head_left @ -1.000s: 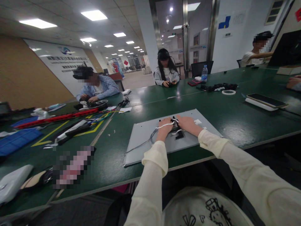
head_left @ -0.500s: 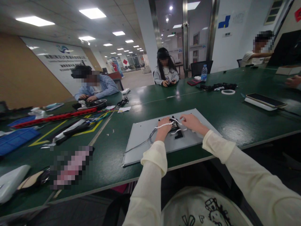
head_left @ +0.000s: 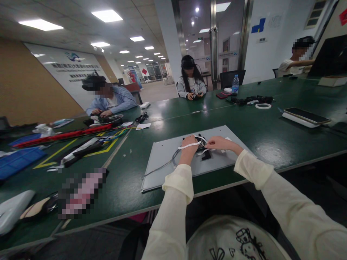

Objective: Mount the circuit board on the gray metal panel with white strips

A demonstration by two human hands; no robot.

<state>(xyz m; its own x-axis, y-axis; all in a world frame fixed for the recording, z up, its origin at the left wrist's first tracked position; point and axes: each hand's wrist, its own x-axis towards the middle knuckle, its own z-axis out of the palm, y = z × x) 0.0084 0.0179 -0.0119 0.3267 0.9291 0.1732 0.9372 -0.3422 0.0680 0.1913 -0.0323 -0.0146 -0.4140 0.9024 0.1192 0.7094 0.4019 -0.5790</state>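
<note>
A small black device (head_left: 201,144) with white strips lies on a grey board (head_left: 159,159) in front of me. My left hand (head_left: 190,146) is closed over its left side, the fingertips partly hidden. One white strip (head_left: 187,145) crosses the back of that hand. My right hand (head_left: 219,143) is at the device's right edge, thumb and fingers pinched together; what lies between them is too small to make out. A black bracket-like piece (head_left: 206,155) sticks out at the near side. Thin grey cables (head_left: 162,167) run from the device to the board's left edge.
The board rests on a green table (head_left: 130,195). Blue trays (head_left: 21,162), a red strip (head_left: 65,135) and a white-and-black tool-like item (head_left: 80,150) lie left. A phone (head_left: 306,115), tape roll (head_left: 262,106) and bottle (head_left: 235,85) are rightward. Several people sit around.
My right hand has moved slightly left and down to the device's right edge, its fingers now more closed. My left hand has stayed in place.
</note>
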